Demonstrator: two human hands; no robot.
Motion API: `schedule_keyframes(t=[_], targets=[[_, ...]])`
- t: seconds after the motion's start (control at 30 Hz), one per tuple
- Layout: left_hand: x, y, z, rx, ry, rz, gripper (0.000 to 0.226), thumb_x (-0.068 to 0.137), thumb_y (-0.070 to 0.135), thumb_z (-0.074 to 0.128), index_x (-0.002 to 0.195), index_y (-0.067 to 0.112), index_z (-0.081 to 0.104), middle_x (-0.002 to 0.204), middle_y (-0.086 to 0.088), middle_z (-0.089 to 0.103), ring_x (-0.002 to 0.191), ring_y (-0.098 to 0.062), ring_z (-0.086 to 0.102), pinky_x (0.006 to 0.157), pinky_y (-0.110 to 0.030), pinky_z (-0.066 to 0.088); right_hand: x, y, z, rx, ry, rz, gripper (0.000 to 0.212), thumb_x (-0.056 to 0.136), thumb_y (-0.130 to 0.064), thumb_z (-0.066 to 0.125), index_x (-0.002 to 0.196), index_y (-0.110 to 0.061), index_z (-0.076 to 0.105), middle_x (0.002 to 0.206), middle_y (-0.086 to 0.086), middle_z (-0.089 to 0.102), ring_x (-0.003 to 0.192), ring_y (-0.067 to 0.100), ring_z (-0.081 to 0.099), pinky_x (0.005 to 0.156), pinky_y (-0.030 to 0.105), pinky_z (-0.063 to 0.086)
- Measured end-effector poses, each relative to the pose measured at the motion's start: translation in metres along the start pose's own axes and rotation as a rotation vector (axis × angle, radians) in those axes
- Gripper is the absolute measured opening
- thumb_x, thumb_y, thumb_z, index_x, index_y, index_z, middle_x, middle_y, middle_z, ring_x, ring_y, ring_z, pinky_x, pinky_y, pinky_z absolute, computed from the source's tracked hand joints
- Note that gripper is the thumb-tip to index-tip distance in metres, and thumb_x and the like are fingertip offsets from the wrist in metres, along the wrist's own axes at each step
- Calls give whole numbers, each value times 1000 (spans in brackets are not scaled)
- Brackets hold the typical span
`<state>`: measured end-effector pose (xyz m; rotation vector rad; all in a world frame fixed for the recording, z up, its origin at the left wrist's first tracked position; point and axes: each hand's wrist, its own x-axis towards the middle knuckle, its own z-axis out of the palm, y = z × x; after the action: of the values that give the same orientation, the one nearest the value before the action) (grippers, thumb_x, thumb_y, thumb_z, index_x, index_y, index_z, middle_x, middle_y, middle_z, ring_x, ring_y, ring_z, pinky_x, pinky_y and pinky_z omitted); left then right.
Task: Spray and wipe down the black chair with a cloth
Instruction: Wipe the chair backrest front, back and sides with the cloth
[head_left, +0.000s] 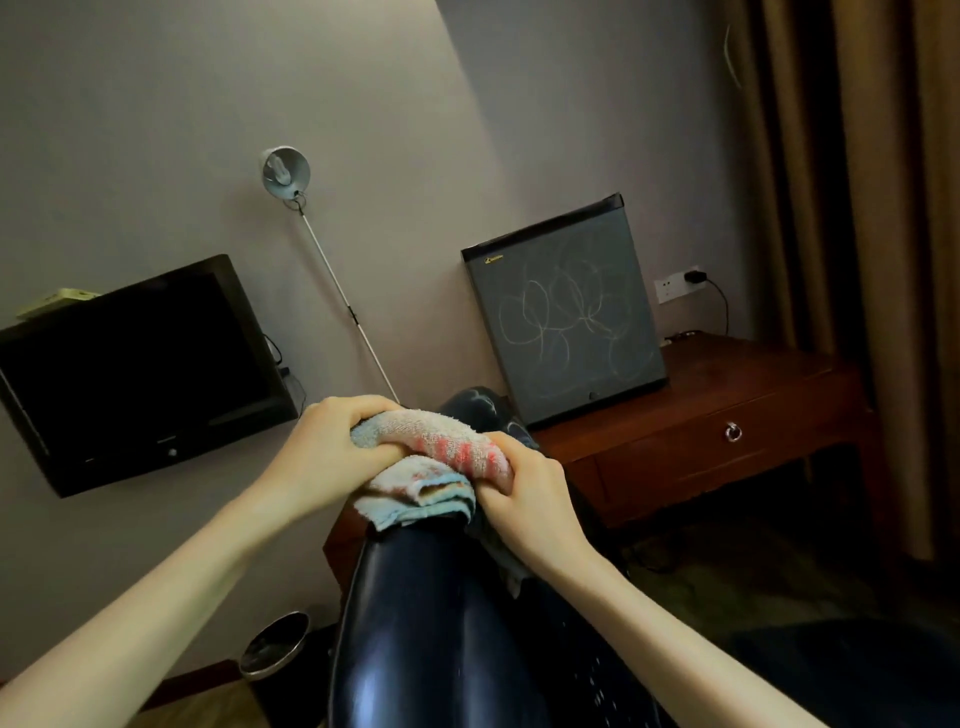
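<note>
Wall: a plain pale grey wall (156, 130), dim, with a lighter band slanting across its top.
Television: a black flat screen (135, 374) fixed to the wall on the left, dark.
Lamp: a silver-shaded lamp (284, 171) on a thin white pole, up against the wall.
Desk: a reddish-brown wooden desk (753, 384) on the right, with one drawer and a ring pull (732, 432).
Fridge: a small grey fridge (566, 312) standing on the desk, its door covered in pale looping scribbles.
Socket: a white wall socket (672, 286) beside the fridge, with a black plug in it.
Curtain: brown curtains (883, 208) hanging at the far right.
Floor: dark carpet (753, 571) under the desk; a shiny-rimmed bin (275, 644) by the wall, lower left.
</note>
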<state>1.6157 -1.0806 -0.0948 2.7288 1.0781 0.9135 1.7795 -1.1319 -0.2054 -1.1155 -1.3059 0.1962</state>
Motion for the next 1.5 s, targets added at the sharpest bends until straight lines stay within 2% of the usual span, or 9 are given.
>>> schedule_keyframes(t=[0.27,0.43,0.57,0.83,1.1,1.2,1.33,1.43,1.5], targets=[[148,-75,77,-91,56,-155,14,81,13,71,90,23,70,88,-2,70,86,-18,62,70,-25,46,149,112,27,-195,80,115,42,74,-7,58,112,-24,66,103,9,71,100,32,63,86,41,51],[209,-95,121,-85,55,-235,14,81,22,72,95,21,71,98,-9,69,98,-25,61,84,-33,50,193,153,27,-213,86,210,39,84,-11,57,121,-22,62,113,11,68,110,35,58,92,40,47],[215,-93,123,-75,32,-236,12,82,15,68,93,17,71,95,-10,69,89,-23,60,73,-28,46,191,158,22,-231,25,209,35,85,-13,58,119,-23,61,112,8,69,108,32,59,88,36,45],[117,-44,47,9,-85,-99,26,75,5,68,88,28,70,89,6,71,91,-13,64,80,-28,48,87,72,5,-139,-98,129,34,78,-10,60,107,-28,64,97,-3,72,97,20,64,84,33,49],[-94,63,-26,-109,133,-65,38,77,0,73,85,37,75,82,20,72,80,4,65,65,-9,47,-48,-58,-41,53,-243,-87,44,82,-7,55,119,-31,61,111,-17,67,106,-3,59,95,26,48],[-142,98,-28,-118,213,-60,54,71,1,77,89,51,68,78,25,69,77,6,63,64,-7,46,-86,-89,-78,107,-314,-78,46,83,-4,55,120,-31,62,110,-19,67,106,-5,59,94,21,48],[-174,142,-19,-106,250,42,33,69,30,64,91,55,65,85,30,66,79,11,62,65,-5,45,-129,-110,-129,162,-375,-80,47,79,-9,57,119,-34,61,112,-21,67,108,-4,60,91,15,46],[-180,160,-11,-222,236,5,33,76,16,73,86,47,69,79,22,70,72,4,64,61,-6,44,-136,-112,-147,154,-411,-42,48,83,-1,63,119,-34,62,112,-19,67,108,-2,61,94,25,49],[-180,168,-11,-259,209,1,27,73,21,72,86,45,70,80,20,71,75,0,65,61,-8,45,-135,-114,-152,142,-438,-15,48,85,2,62,120,-31,62,112,-16,68,107,1,62,95,33,50]])
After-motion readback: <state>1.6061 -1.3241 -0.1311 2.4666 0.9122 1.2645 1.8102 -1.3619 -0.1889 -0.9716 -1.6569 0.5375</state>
